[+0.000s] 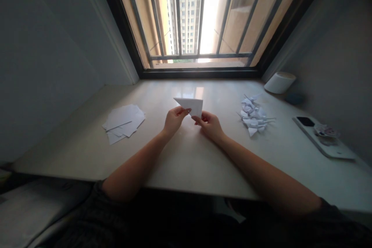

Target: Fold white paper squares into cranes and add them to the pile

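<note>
A folded white sheet of paper (192,104) is held up between my two hands over the middle of the table. It has a pointed corner at the left and a straight edge along the top. My left hand (175,119) pinches its lower left part, thumb on the near face. Gripping the lower right edge is my right hand (209,124), with the thumb in front and the other fingers curled behind. On the left lies a loose stack of white paper sheets (126,122). A pile of folded white paper pieces (252,116) sits to the right.
A phone (322,139) lies at the right edge, with a small item (328,131) on its back. Behind it, a white cylinder (279,82) and a dark bluish object (294,98) stand by the wall. A barred window (200,73) closes off the pale table's (186,162) far side.
</note>
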`<state>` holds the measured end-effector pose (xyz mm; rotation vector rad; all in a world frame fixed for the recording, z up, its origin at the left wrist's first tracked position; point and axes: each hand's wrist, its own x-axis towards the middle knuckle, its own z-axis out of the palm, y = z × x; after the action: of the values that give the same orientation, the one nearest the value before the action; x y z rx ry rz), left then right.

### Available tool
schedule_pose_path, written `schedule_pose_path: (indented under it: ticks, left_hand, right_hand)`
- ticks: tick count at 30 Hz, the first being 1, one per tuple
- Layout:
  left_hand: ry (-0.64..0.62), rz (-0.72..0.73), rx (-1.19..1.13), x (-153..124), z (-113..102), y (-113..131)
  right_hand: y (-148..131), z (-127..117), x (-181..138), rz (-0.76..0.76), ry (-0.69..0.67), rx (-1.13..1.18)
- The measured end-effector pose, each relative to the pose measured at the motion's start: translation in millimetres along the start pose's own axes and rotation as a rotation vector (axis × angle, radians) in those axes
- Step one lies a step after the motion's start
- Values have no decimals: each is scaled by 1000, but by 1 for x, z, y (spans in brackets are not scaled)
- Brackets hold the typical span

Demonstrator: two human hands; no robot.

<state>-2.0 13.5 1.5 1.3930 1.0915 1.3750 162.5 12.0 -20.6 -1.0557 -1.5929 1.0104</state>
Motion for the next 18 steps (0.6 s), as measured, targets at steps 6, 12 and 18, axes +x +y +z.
schedule_pose_path:
  ticks: [6,12,18]
  left_hand:
    - [54,24,81,5,-4,-5]
    - [10,22,75,5,-3,-10]
    - [36,-11,59,2,-2,0]
  right_hand:
    - [-5,-1,1,-30,97,17]
    - [-1,-3,6,5,210,129]
    - [2,-5,10,48,327,213]
